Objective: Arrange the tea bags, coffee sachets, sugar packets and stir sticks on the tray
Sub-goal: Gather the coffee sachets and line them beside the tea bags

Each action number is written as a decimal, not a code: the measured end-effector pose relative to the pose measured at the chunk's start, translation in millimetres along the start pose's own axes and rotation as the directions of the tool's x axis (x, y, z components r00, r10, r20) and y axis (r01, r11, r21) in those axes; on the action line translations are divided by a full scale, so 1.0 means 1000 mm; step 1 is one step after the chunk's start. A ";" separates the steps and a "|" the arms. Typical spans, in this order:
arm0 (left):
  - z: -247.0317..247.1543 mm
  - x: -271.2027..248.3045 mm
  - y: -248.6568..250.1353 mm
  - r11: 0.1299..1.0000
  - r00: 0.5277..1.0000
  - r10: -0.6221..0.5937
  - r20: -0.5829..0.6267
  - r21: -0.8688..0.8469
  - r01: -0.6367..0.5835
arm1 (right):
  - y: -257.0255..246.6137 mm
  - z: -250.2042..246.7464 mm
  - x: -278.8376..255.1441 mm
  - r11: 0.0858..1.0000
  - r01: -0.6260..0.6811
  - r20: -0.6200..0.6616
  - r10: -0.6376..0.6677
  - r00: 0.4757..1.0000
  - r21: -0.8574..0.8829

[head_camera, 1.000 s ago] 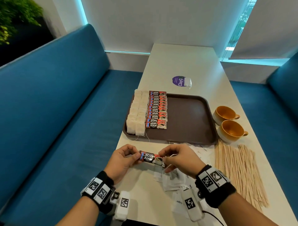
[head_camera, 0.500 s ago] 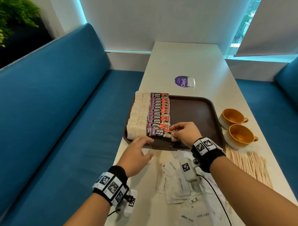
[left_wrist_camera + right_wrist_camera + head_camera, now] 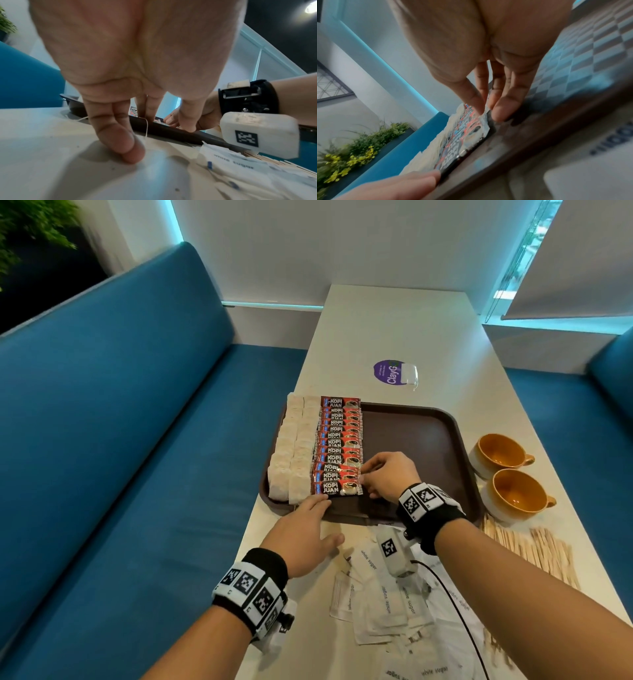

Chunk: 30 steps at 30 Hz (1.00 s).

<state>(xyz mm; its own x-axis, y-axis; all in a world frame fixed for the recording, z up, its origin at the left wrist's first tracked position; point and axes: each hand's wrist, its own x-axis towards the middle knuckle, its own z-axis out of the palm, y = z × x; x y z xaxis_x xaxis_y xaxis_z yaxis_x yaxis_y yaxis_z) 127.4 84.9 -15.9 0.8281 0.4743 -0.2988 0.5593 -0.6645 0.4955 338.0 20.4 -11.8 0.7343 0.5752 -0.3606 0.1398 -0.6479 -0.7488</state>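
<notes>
Coffee sachet [image 3: 336, 488] on tray [image 3: 416, 436], right hand [image 3: 388, 475] touching.

Both forearms bare, no sleeves. Left hand [image 3: 303, 530] wears a black wristband [image 3: 251, 589] ringed with white tiles carrying black square-code markers. Right hand [image 3: 388, 475] has the same black band [image 3: 428, 508] with markers, a metal buckle on its underside, plus a white rounded camera pod [image 3: 394, 551] bearing one code tag and a thin black cable [image 3: 455, 611] trailing back
</notes>
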 end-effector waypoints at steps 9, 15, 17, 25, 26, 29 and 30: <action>0.001 0.000 -0.005 0.999 1.000 0.006 -0.018 -0.048 -0.007 | -0.003 0.000 0.009 0.998 0.064 -0.024 -0.063 0.998 0.030; 0.001 -0.002 -0.004 0.998 1.000 0.015 -0.017 -0.054 -0.016 | -0.002 -0.001 0.011 0.997 0.069 -0.063 -0.066 0.996 0.040; 0.001 -0.003 -0.004 0.998 1.000 0.027 -0.014 -0.048 -0.028 | -0.003 -0.003 0.013 0.997 0.068 -0.091 -0.064 0.994 0.042; -0.002 0.000 0.003 0.999 0.999 0.029 0.028 -0.038 -0.028 | -0.003 0.000 0.017 0.997 0.064 -0.045 -0.063 0.997 0.030; -0.002 0.001 0.004 0.999 0.999 0.025 0.032 -0.036 -0.024 | -0.003 0.000 0.017 0.998 0.063 -0.039 -0.062 0.997 0.029; -0.005 0.000 0.006 0.999 0.999 0.019 0.041 -0.029 -0.018 | -0.003 -0.004 0.016 0.997 0.062 -0.006 -0.062 0.998 0.041; -0.006 -0.001 0.006 1.000 0.999 0.021 0.044 -0.023 -0.020 | -0.003 -0.006 0.015 0.997 0.066 -0.001 -0.066 0.998 0.044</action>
<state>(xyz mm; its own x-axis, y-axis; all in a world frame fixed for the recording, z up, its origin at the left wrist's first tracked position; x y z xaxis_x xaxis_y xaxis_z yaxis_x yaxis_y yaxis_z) 130.2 84.1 -7.9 0.8403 0.4345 -0.3242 0.5420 -0.6605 0.5196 352.6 27.9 -11.8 0.7239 0.6165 -0.3095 0.1586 -0.5854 -0.7951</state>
